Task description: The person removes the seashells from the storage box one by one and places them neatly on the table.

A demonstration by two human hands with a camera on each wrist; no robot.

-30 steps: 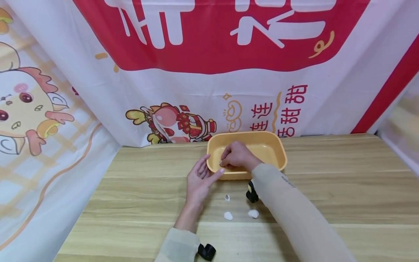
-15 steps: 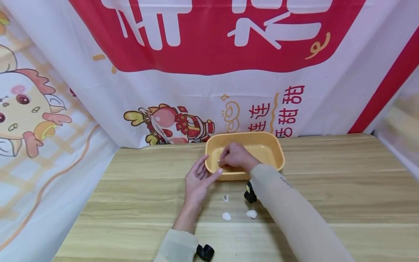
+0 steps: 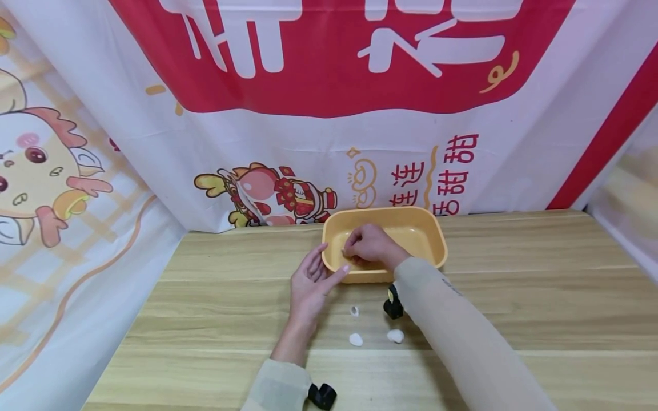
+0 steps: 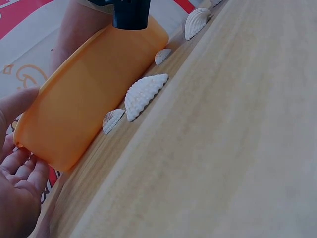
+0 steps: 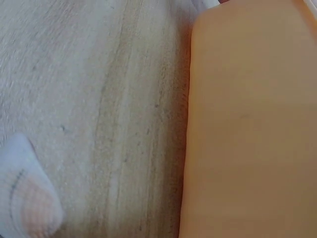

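A yellow plastic basin (image 3: 418, 240) stands at the table's far edge. My left hand (image 3: 309, 290) grips its near left corner, thumb over the rim and fingers curled against the end wall, as the left wrist view confirms. Inside the basin's left part, my right hand (image 3: 372, 244) pinches a small pale seashell (image 3: 344, 252), mostly hidden by the fingertips. On the table before the basin lie white seashells: a small one (image 3: 354, 311), a left one (image 3: 356, 339) and a right one (image 3: 395, 335). The right wrist view shows the basin's outer wall (image 5: 252, 124), not the hand.
Several ribbed shells, including a large one (image 4: 144, 95), lie along the basin's near side in the left wrist view. The wooden table (image 3: 231, 297) meets a printed cloth backdrop (image 3: 319, 137) behind the basin. Black wrist cameras (image 3: 323, 395) hang under both sleeves.
The head view has shifted slightly. My right fingertips move a little within the basin, still pinching the shell; the left hand keeps its grip on the corner.
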